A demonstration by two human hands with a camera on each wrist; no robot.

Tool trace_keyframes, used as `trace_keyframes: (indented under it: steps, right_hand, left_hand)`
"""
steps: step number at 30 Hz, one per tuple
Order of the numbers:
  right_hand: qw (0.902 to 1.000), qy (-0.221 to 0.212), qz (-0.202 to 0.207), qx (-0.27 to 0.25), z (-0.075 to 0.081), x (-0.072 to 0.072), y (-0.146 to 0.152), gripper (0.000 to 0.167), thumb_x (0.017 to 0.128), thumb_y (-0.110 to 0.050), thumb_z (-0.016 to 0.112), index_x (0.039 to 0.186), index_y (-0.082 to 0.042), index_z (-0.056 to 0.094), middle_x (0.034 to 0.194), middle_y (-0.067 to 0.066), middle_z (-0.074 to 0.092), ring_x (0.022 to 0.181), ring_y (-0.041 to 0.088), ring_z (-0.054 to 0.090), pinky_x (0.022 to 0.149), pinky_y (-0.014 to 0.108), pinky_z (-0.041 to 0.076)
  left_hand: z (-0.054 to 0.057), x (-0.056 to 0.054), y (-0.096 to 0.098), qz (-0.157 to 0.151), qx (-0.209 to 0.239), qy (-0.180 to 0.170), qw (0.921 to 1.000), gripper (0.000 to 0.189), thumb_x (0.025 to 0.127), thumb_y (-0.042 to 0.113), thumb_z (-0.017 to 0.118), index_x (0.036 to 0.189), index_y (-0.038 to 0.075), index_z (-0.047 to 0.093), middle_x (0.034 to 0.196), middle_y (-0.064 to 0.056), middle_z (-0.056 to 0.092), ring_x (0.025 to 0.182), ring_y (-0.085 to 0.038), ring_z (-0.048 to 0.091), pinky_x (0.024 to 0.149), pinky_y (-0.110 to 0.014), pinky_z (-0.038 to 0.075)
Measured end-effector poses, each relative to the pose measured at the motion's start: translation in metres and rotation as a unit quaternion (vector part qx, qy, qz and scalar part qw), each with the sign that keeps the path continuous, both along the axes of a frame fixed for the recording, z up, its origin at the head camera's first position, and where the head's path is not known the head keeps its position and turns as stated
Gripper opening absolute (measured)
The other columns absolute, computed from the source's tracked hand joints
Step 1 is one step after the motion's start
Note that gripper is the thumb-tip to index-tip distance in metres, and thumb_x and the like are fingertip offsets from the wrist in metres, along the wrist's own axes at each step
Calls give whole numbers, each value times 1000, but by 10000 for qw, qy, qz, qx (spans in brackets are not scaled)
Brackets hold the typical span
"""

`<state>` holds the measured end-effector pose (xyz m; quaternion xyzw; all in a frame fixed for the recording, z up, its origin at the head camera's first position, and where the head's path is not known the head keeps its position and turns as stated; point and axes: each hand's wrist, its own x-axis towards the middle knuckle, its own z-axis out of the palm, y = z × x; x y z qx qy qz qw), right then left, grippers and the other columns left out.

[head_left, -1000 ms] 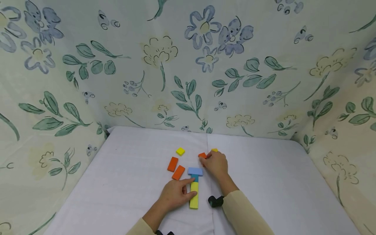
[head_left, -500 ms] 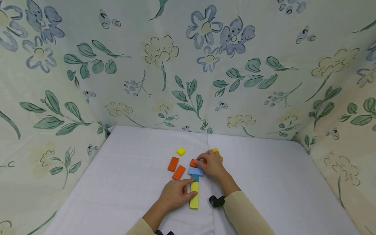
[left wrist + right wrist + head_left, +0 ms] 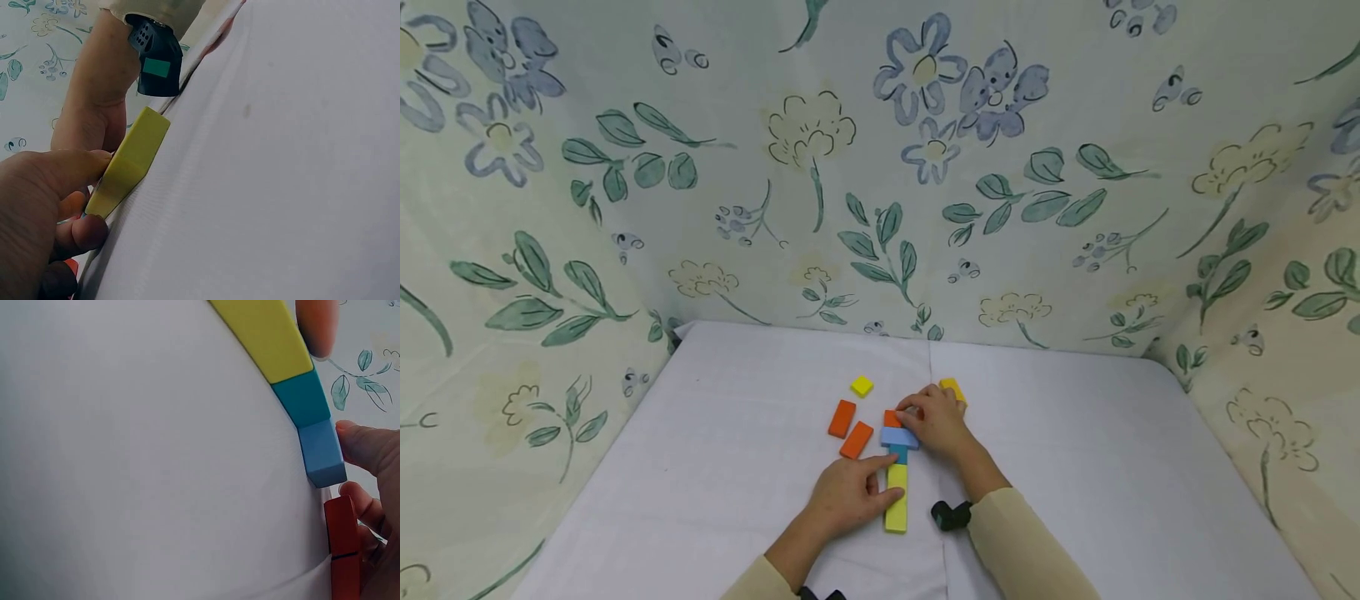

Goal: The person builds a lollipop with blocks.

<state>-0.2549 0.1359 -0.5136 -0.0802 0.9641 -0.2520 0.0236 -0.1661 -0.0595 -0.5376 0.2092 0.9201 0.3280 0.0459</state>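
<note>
A yellow block (image 3: 896, 512), a teal block (image 3: 898, 454) and a light blue block (image 3: 899, 437) lie in a line on the white cloth, the blue one crosswise. My left hand (image 3: 845, 498) rests beside them, its thumb on the yellow block and its straight index finger at the teal one. At the far side of the light blue block, my right hand (image 3: 938, 423) pinches an orange block (image 3: 892, 418), whose right part is covered by the fingers. In the right wrist view, a dark line divides the red-orange pieces (image 3: 342, 528) by the fingers.
Left of the line lie two orange blocks (image 3: 848, 427). Farther back is a small yellow block (image 3: 862, 387). A darker yellow block (image 3: 952, 390) sits partly behind my right hand. Floral cloth (image 3: 880, 167) hangs behind the table (image 3: 715, 467).
My right hand has brought the orange block left and nearer, turning it in line against the light blue block. The left hand has stayed in place.
</note>
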Motion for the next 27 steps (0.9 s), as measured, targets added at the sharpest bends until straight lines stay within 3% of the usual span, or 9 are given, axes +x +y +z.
trace_keyframes:
  steps: [20,27]
  right_hand:
    - [10000,-17,-76,7,0,1,-3,12,95,-40,72,103,-33,77,100,-2,55,104,24,42,89,48,29]
    - [9996,-52,-203,-214,4,2,3,15,98,-37,68,111,-33,76,110,-1,59,113,25,43,94,48,30]
  left_hand:
    - [-2,0,0,-1,58,72,10000,53,90,55,71,135,26,69,57,19,47,51,2,43,52,-18,31]
    - [0,0,0,14,57,69,10000,53,90,54,72,135,26,69,58,18,48,51,2,43,51,-18,31]
